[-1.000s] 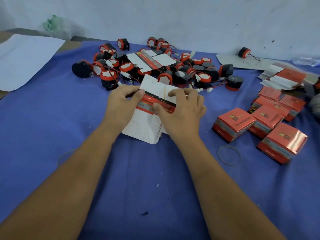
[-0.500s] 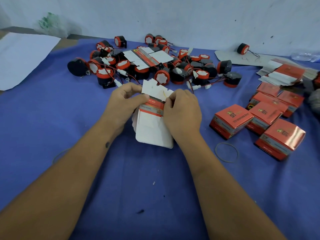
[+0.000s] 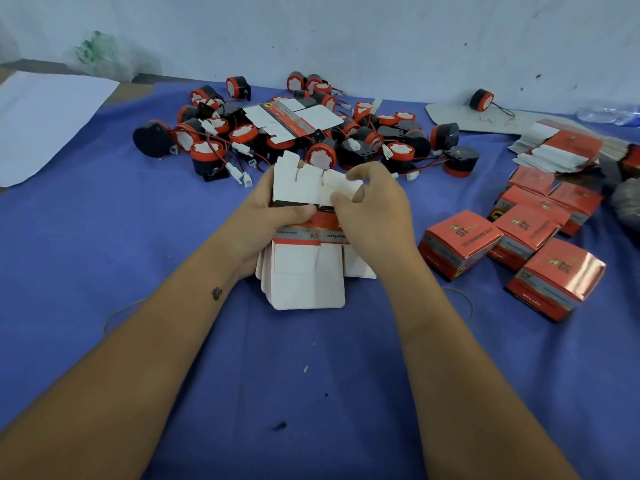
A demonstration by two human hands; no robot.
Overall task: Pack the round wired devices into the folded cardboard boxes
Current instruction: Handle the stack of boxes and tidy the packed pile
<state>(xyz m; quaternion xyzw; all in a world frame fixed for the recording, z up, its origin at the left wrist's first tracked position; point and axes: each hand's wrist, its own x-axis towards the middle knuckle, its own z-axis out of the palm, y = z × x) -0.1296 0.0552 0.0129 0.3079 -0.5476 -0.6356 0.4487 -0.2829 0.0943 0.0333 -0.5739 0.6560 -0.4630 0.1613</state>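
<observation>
While my left hand [image 3: 268,221] gripped a stack of flat cardboard boxes [image 3: 304,271] above the blue cloth [image 3: 104,254], its fingers lay hidden behind the card and only the thumb showed across the printed band. My right hand [image 3: 372,209] pinched a white top flap [image 3: 341,183], covering the stack's right edge. Beyond them the round wired devices [image 3: 311,133] lay heaped, wires tangled, several half buried under a loose flat box [image 3: 294,121].
</observation>
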